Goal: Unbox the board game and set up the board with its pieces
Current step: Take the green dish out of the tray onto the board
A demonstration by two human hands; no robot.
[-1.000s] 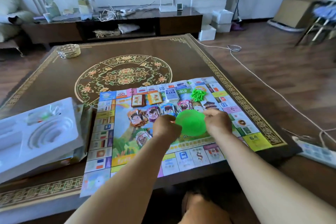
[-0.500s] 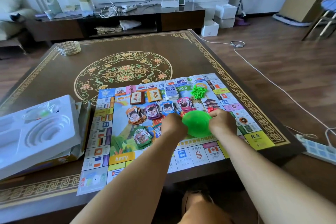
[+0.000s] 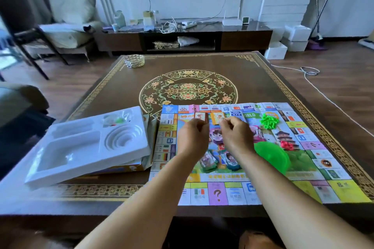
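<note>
On our dark patterned coffee table (image 3: 253, 79) lay the colourful paper game board (image 3: 315, 170); our left hand (image 3: 193, 139) and right hand (image 3: 236, 137) curled their fingers over its far card stacks (image 3: 217, 117); whether they pinched cards, we couldn't tell.

Board (image 3: 342, 190): on the table's (image 3: 263, 79) near right part.
Tray (image 3: 85, 147): left of the board, atop the box (image 3: 139, 167).
Houses (image 3: 269, 121): on the board's far right.
Bowl (image 3: 272, 157): nearer, right of both hands.

The game board (image 3: 261, 190) looks like thin printed paper with fold creases, slightly shiny. White tray (image 3: 87, 147) is glossy moulded plastic. Green bowl (image 3: 273, 157) is translucent plastic, and the little green houses (image 3: 269, 121) are shiny plastic too. Table (image 3: 202, 62) is dark polished wood with gold patterning.
</note>
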